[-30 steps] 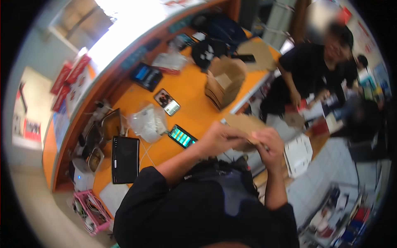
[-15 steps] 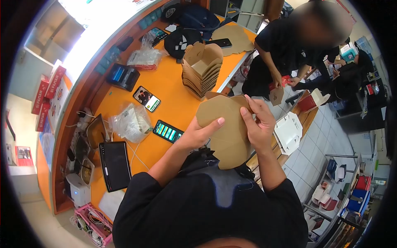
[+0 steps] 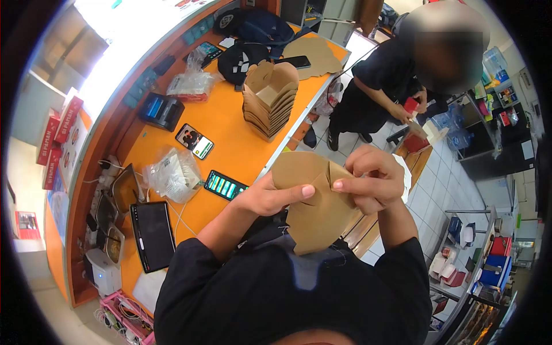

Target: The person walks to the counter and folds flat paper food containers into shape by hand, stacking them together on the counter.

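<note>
Between my two hands, close to my chest, is a brown cardboard box blank (image 3: 319, 215), partly folded. My left hand (image 3: 270, 195) grips its left side, thumb lying flat on the board and fingers hidden behind. On the upper right edge, my right hand (image 3: 374, 178) pinches a folded flap between thumb and curled fingers. Beyond them a nested stack of folded brown boxes (image 3: 270, 100) stands on the orange table (image 3: 230, 135). Left of my left hand lies a phone with a lit screen (image 3: 225, 185).
Another phone (image 3: 194, 141), a plastic bag (image 3: 172, 175), a tablet (image 3: 152, 236) and a black printer (image 3: 162, 110) are on the table. Flat brown cardboard (image 3: 313, 56) lies at its far end. A person (image 3: 382, 86) stands across, holding a red and brown box. A wooden bench (image 3: 362, 233) is at right.
My right hand has gone from upright fingers along the edge to a pinch, and a flap is now folded inward. The camera view has shifted slightly. The co-worker's hands have moved.
</note>
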The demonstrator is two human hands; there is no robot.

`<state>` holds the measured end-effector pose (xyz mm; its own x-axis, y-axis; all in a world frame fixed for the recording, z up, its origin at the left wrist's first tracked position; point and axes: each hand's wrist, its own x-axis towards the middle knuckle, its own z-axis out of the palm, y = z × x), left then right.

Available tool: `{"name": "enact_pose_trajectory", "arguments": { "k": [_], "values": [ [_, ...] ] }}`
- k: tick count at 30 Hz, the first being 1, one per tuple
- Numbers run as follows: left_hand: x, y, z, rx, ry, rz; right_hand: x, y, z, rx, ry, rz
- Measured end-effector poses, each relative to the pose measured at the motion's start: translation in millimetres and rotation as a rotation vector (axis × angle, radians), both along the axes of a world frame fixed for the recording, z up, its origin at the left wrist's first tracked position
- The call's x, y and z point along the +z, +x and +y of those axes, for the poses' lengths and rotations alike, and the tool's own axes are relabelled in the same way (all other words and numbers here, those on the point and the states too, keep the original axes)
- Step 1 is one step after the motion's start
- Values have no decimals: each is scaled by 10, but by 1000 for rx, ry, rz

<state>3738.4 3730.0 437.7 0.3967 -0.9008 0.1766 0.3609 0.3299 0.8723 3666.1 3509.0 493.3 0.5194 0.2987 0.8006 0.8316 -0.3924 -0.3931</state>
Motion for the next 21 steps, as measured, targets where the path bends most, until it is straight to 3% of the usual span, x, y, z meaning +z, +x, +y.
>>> {"name": "enact_pose_trajectory", "arguments": {
  "k": [3, 4, 7, 10, 13, 17, 20, 21],
  "values": [
    [38, -16, -4, -12, 4, -26, 22, -62, 41, -62, -20, -48],
    [70, -9, 9, -15, 10, -26, 19, -29, 0, -60, -91, -141],
    [149, -58, 8, 97, 54, -37, 126, -68, -122, -88, -341, -62],
    [83, -63, 10, 122, 92, 1, 219, -57, -184, 36, -332, 294],
    [112, 5, -7, 62, 97, 37, 356, -92, -121, -10, 176, 993],
    [282, 61, -97, -57, 84, 2, 255, 26, -373, 292, 427, 1424],
    [438, 21, -148, -45, 117, -29, 277, 1, -401, 201, 279, 1280],
    [524, 67, -177, -75, 190, -232, 277, -26, -393, 156, 252, 1224]
  ]
}}
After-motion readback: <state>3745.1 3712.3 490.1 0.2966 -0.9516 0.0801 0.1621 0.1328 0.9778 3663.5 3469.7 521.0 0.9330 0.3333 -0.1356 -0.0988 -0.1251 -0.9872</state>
